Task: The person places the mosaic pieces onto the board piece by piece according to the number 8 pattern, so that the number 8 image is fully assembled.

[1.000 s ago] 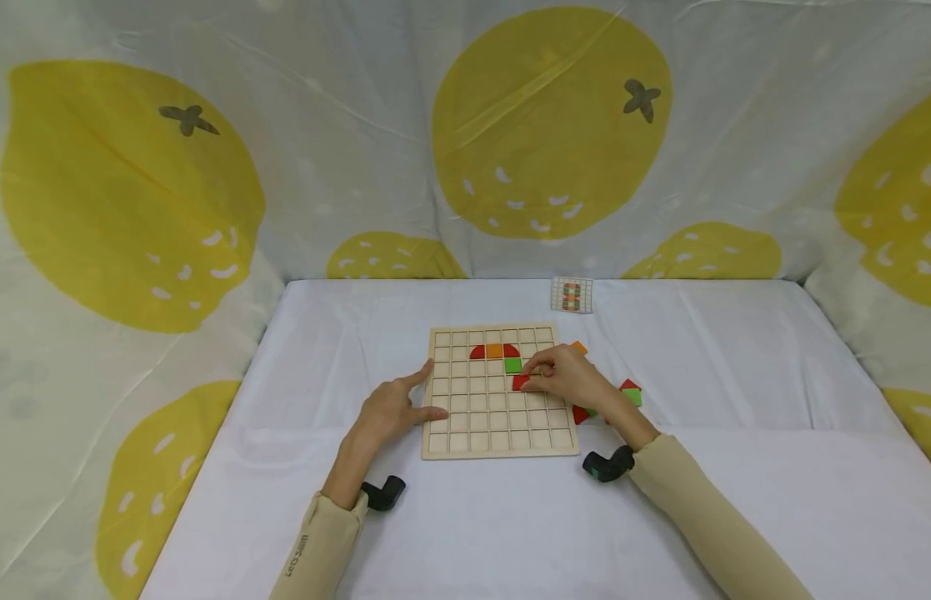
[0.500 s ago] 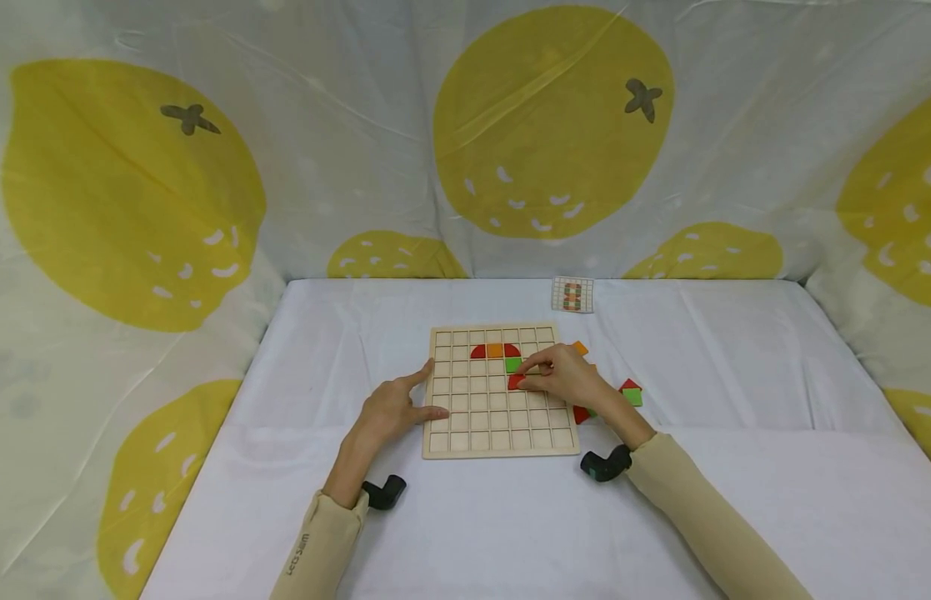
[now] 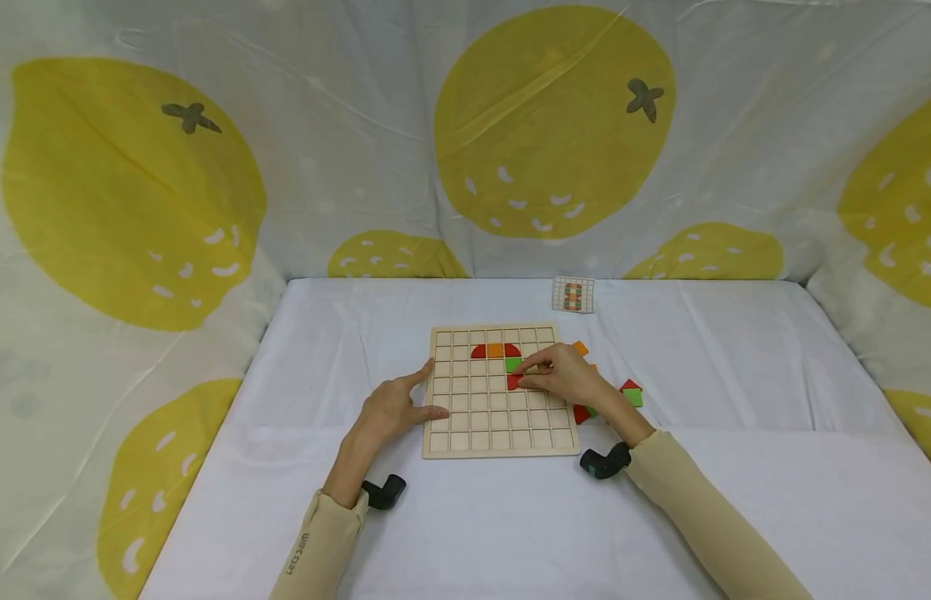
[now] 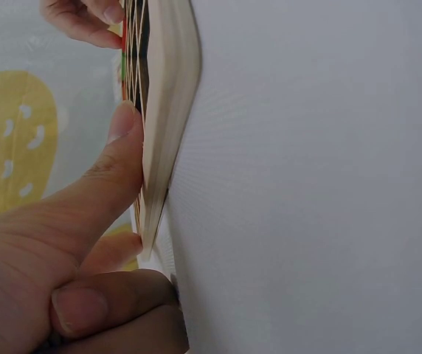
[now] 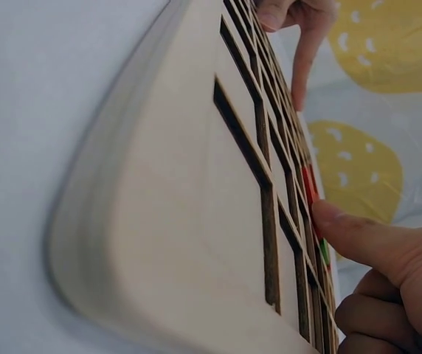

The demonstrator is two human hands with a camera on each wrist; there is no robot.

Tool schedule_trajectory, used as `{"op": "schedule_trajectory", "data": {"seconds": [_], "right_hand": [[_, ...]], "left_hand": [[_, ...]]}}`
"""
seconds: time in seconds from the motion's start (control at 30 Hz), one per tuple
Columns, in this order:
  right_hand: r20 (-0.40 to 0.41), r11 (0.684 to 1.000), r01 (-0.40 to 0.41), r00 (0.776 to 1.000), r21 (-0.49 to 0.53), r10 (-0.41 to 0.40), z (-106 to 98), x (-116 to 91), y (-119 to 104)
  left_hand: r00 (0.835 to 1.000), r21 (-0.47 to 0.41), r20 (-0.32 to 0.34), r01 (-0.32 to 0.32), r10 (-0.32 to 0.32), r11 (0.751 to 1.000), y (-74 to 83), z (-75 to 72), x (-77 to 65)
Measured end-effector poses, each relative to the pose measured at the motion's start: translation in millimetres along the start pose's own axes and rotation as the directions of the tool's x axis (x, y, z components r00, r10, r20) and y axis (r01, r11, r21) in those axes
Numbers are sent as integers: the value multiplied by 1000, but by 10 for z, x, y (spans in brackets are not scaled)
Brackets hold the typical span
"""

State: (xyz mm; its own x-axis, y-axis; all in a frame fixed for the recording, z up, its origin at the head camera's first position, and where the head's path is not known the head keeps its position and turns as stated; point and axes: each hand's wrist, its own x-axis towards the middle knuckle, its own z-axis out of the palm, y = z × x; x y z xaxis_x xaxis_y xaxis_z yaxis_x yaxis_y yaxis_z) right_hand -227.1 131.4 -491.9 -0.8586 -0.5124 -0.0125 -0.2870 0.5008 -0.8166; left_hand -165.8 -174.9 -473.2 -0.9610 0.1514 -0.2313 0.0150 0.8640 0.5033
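A wooden grid board [image 3: 480, 433] lies on the table. In its second row sit a red rounded tile [image 3: 478, 352], an orange square tile [image 3: 495, 351] and another red rounded tile [image 3: 512, 349]. A green square tile [image 3: 513, 365] is below the right one. Just under the green, my right hand [image 3: 566, 375] pinches a red tile [image 3: 512, 382] between thumb and index finger, right at the cell. My left hand [image 3: 386, 410] rests at the board's left edge; its straight thumb [image 4: 111, 158] presses on the rim while other fingers curl beside it.
Several loose tiles lie right of the board, partly hidden by the right hand: an orange one [image 3: 580, 347], a red one [image 3: 581, 414], a light green one [image 3: 633, 397]. A small pattern card [image 3: 573, 295] lies at the table's back. Lemon-print cloth [image 3: 375, 167] hangs behind.
My right hand has shifted slightly left with the red tile, which now lines up with the cell below the green tile. The left hand has stayed in place.
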Motion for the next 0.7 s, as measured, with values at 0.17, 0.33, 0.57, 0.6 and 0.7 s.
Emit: {"op": "schedule_trajectory", "data": {"seconds": [0.17, 0.33, 0.57, 0.6, 0.7], "right_hand": [[-2, 1000, -1, 1000, 0, 1, 10, 6, 29], [-14, 1000, -15, 1000, -2, 15, -3, -33, 35], [-81, 999, -16, 997, -38, 13, -156, -258, 56], [-92, 999, -27, 995, -45, 23, -184, -300, 65], [-124, 996, -67, 991, -62, 59, -265, -417, 98]], "left_hand": [[1000, -9, 1, 7, -7, 1000, 3, -3, -6], [1000, -9, -2, 10, -10, 1000, -4, 3, -7], [1000, -2, 5, 19, -19, 1000, 5, 7, 5], [1000, 3, 4, 17, -17, 1000, 5, 7, 3], [1000, 7, 4, 20, -20, 1000, 6, 7, 1]]}}
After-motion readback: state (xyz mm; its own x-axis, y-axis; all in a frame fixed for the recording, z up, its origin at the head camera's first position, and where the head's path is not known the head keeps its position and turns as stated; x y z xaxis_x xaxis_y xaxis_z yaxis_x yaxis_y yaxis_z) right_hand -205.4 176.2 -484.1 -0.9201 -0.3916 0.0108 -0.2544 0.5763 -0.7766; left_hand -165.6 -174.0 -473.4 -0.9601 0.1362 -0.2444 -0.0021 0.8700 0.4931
